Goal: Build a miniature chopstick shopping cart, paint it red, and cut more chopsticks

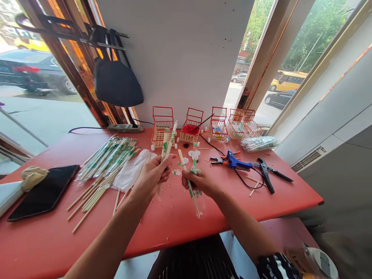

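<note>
My left hand (158, 170) is closed around wrapped chopsticks (165, 144), which stand up out of the fist in clear plastic with green print. My right hand (200, 181) grips a pair of chopsticks (181, 158); their bare upper ends stick out and the lower part is still in a plastic wrapper (192, 193). Both hands are over the middle of the red table (162, 228), a short way apart. Small white plastic discs (194, 154) lie just beyond the right hand. Fingertips of both hands are partly hidden.
Wrapped chopsticks (107, 155) and bare sticks (95, 197) lie left, near a black tablet (43, 190). Several small stick carts (162, 133) line the back. A blue glue gun (236, 161) and black-handled cutters (266, 174) lie right. A power strip (124, 128) sits at the back left.
</note>
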A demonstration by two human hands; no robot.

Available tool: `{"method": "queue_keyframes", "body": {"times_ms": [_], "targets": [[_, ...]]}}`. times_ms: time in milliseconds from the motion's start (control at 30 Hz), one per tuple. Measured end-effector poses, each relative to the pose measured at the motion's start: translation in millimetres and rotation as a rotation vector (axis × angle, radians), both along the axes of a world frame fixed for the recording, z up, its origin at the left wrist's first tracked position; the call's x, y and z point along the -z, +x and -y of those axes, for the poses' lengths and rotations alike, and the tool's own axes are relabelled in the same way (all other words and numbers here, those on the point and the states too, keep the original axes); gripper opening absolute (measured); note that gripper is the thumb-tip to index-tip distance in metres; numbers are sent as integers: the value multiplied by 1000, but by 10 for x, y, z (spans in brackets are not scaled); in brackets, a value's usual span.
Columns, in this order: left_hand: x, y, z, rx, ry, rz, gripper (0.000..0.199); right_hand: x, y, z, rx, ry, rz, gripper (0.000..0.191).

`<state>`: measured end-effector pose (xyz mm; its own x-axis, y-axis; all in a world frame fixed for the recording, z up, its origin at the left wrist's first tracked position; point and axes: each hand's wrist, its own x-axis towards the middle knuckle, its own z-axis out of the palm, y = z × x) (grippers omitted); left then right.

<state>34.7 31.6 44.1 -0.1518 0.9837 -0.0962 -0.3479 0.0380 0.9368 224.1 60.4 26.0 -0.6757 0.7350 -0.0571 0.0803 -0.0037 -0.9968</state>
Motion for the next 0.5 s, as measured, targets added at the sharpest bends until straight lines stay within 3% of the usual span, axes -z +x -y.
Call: {"method": "queue_keyframes", "body": {"times_ms": [100,233,333,500], "targets": [[-68,41,-101,67,-23,-17,51,-19,-38,36,-85,26,75,70],[-113,-49,-146,-3,-17,10,46,-34,-33,28,-169,64,119,70],[-252,-337,-172,-100,2,2,41,-56,3,17,-248,107,133,68],[-490,-1078,-234,-329,59,-36,27,-102,99,17,-451,69,171,66]]}}
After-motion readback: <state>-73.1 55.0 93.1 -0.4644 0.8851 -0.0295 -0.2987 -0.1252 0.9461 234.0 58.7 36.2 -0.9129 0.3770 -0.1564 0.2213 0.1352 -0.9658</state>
